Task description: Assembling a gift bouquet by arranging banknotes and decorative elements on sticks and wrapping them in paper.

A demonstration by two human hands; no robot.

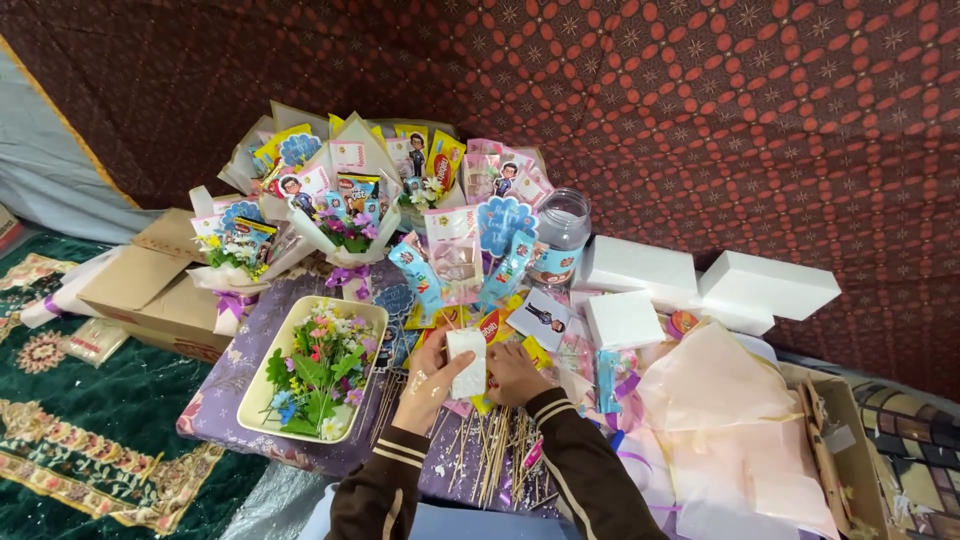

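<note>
Both hands hold a small white foam block (467, 362) upright betw. them, over the middle of the low surface (215, 385) w/ its purple patterned cloth. Left hand (428, 380) wraps the block's left side, fingers curled on it; right hand (512, 372) presses the right side, grip closed on the block too. Both sleeves dark brown w/ striped cuffs. Just below the hands lies a loose heap of thin wooden skewers (490, 455), spread across the cloth's near edge. Left of the hands, a cream rectangular tray (256, 402) holds small artificial flowers (318, 372), mixed colours w/ green leaves. Behind, at the back of the surface, several wrapped snack bouquets (345, 200) stand upright, w/ purple ribbon bows. A clear glass jar (560, 232) stands right of them, beside larger white foam blocks (700, 280); one smaller block (622, 320) sits nearer the hands. Peach wrapping paper (720, 400) is piled at right. A cardboard box (150, 285) sits at left, next to a green rug (90, 440).
</note>
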